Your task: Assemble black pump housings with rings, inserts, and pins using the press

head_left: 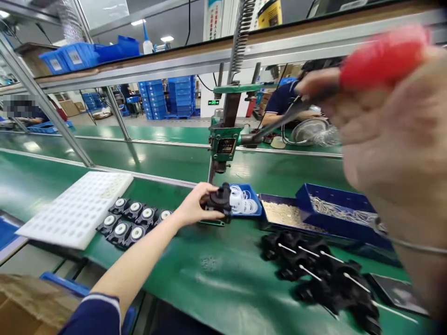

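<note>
Holds one black part point(220, 201) in the left hand point(197, 204), with fingers clasped over its far side and thumb on its near side. Leaves its right end jutting past the fingertips, below the head of one green press point(224, 142) and beside one blue tray point(257, 204) of white rings. Wraps the right hand point(391, 125) around the press's lever point(279, 122), near a red, blurred thing point(384, 58).

At left, shows seven black pieces point(121, 229) with white discs, four behind three, next to one white foam tray point(66, 209). At right, shows two dark bins, one of beige bits point(282, 214), one of metal pins point(344, 209), and black parts with at least six white rods point(324, 274), too blurred to count exactly. Bears red characters on a banner point(213, 21), a plate point(226, 146) on the press and two bin labels, all too small to read.
</note>
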Demonstrator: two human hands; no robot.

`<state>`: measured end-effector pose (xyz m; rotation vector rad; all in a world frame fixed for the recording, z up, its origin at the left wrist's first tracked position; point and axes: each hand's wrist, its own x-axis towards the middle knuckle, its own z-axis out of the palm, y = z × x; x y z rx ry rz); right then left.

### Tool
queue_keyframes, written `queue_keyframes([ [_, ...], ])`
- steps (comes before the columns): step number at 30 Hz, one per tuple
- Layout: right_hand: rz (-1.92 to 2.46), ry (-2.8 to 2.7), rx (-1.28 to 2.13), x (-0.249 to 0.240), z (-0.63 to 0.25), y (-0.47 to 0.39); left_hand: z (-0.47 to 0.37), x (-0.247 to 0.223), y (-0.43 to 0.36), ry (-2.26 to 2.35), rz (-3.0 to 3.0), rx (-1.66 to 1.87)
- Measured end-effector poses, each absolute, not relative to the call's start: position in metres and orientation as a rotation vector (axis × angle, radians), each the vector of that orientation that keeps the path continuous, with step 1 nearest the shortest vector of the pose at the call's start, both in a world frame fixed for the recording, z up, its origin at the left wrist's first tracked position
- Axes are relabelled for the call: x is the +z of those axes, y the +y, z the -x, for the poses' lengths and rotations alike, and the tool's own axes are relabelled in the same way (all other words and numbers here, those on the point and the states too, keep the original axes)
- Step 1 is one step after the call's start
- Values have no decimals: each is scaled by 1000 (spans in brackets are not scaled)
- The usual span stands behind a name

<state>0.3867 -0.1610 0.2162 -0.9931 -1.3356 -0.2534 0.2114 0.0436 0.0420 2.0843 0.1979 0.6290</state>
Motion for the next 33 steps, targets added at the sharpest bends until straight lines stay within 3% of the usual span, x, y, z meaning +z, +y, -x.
queue_keyframes([
  [2, 1116, -1301, -287, 223, -407, -160, -193, 25, 10, 178, -2087, 602],
  [5, 1706, -1337, -404, 206, -450, -169, -177, -10, -27, 181, -2142, 468],
  [8, 2411, -1230, -143, 168, -508, -193, -183, -41, -37, 138, -2173, 434],
  [12, 2769, -946, 153, 119, -569, -236, -200, -53, -33, 145, -2309, 346],
  [18, 2836, -919, 515, 70, -599, -252, -228, 4, -24, 54, -2535, 539],
  [23, 2748, -912, 530, 53, -613, -249, -328, 73, -44, -290, -2582, 717],
  [27, 2682, -827, 410, 44, -626, -265, -430, 90, -73, -373, -2794, 427],
  [33, 2561, -693, 351, 30, -637, -285, -529, 67, -102, -308, -2924, 46],
])
